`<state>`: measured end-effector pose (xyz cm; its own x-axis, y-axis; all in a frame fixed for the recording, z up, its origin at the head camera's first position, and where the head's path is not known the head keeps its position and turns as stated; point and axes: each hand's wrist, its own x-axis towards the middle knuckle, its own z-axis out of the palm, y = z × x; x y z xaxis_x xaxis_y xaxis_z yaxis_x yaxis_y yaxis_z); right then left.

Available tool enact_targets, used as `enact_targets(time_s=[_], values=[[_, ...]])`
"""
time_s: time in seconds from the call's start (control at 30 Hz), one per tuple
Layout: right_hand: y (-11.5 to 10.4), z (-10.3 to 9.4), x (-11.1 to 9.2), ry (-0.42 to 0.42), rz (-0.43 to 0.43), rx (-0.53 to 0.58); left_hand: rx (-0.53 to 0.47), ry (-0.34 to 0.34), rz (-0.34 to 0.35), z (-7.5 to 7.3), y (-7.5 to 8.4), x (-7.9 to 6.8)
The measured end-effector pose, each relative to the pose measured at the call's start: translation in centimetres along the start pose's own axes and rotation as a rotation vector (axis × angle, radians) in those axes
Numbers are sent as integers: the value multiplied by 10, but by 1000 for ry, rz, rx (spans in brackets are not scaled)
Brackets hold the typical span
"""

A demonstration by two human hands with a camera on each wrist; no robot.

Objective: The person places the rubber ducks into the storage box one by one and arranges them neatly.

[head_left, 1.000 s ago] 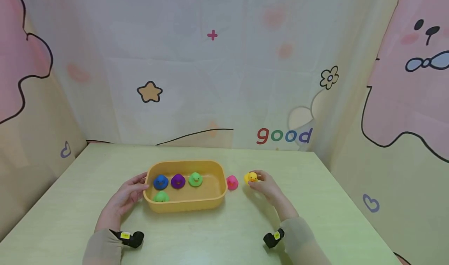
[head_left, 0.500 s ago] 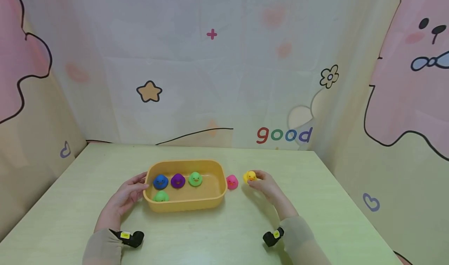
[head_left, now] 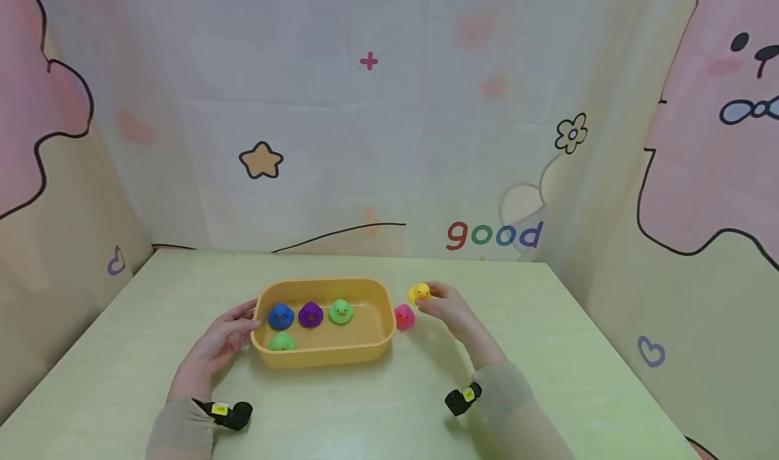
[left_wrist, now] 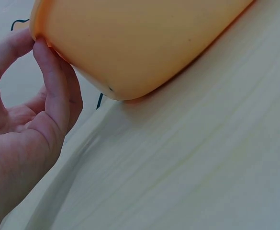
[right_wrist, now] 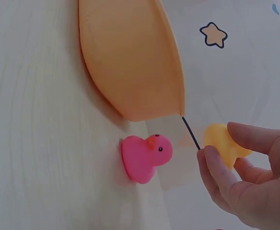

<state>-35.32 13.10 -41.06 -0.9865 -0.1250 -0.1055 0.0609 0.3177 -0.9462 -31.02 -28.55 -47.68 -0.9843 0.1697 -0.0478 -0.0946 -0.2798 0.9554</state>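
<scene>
My right hand (head_left: 450, 311) pinches a yellow rubber duck (head_left: 419, 293) between thumb and fingers, raised off the table, as the right wrist view also shows. Below and left of it a pink rubber duck (right_wrist: 144, 158) stands on the table close by the right end of an orange-yellow plastic basin (head_left: 322, 357). Inside the basin sit a blue duck (head_left: 280, 316), a purple duck (head_left: 311, 314), a green duck (head_left: 341, 312) and, partly hidden by the front wall, another green duck (head_left: 282, 341). At the basin's left end, my left hand (left_wrist: 34, 115) pinches the rim.
The pale wooden table (head_left: 365, 412) extends around the basin on all sides. A printed curtain (head_left: 316, 176) hangs behind the table and along both sides. Each wrist wears a black camera, the left wrist camera (head_left: 231, 415) and the right wrist camera (head_left: 460, 400).
My right hand has lifted the yellow duck and carried it left, toward the pink duck and the basin. The left hand has stayed at the basin's rim.
</scene>
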Motion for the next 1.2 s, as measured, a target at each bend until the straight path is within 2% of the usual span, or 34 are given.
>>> enact_targets(time_s=[0.37, 0.8, 0.93, 1.03, 1.2], values=[[-31, 42, 3, -88, -56, 5, -25, -6, -4, 0, 0, 0], [-46, 105, 0, -242, -125, -12, -21, -13, 2, -1, 0, 0], [-46, 123, 0, -222, -119, -88, -22, -8, 2, -1, 0, 1], [-44, 134, 0, -199, -109, -188, -24, -6, -1, -1, 0, 1], [-45, 147, -7, -223, -102, -317, -35, 0, -2, -1, -1, 1]])
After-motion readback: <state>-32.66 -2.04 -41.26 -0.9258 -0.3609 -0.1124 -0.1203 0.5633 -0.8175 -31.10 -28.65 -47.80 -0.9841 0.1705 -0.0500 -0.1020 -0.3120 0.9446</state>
